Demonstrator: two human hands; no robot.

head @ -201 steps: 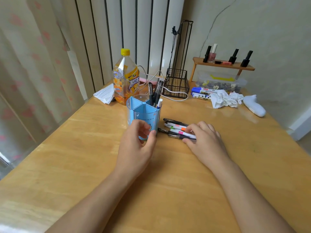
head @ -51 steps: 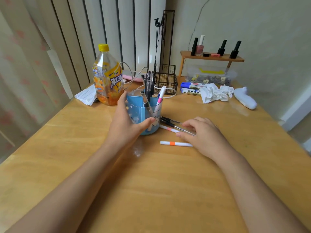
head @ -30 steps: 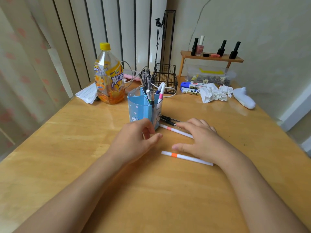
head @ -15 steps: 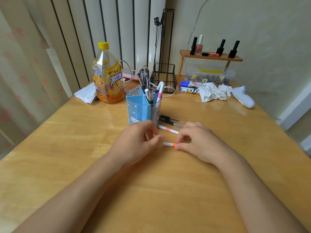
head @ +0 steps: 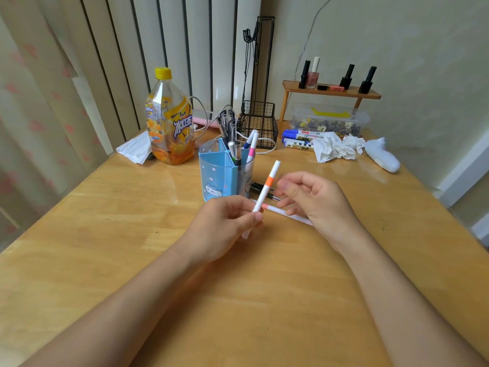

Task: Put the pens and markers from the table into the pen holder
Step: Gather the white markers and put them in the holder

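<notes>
Our left hand [head: 227, 226] grip pinches orange-banded marker [head: 265, 192], raised just before pen holder [head: 225, 176]. Right hand [head: 315, 200] grip loose, empty, above pink-banded marker [head: 280, 211] on tabletop [head: 105, 234]. Next, we judge: drop marker into holder.

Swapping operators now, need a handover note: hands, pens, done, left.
Left hand: grip shut on the orange-band marker, tilted up, off the table.
Right hand: open, empty, hovering over the pink-band marker lying on the table.
Holder: upright, several pens already in its rear and right compartments.
Left: drop the orange one in, then the pink-band marker and the black pens beside the holder's base.
</notes>
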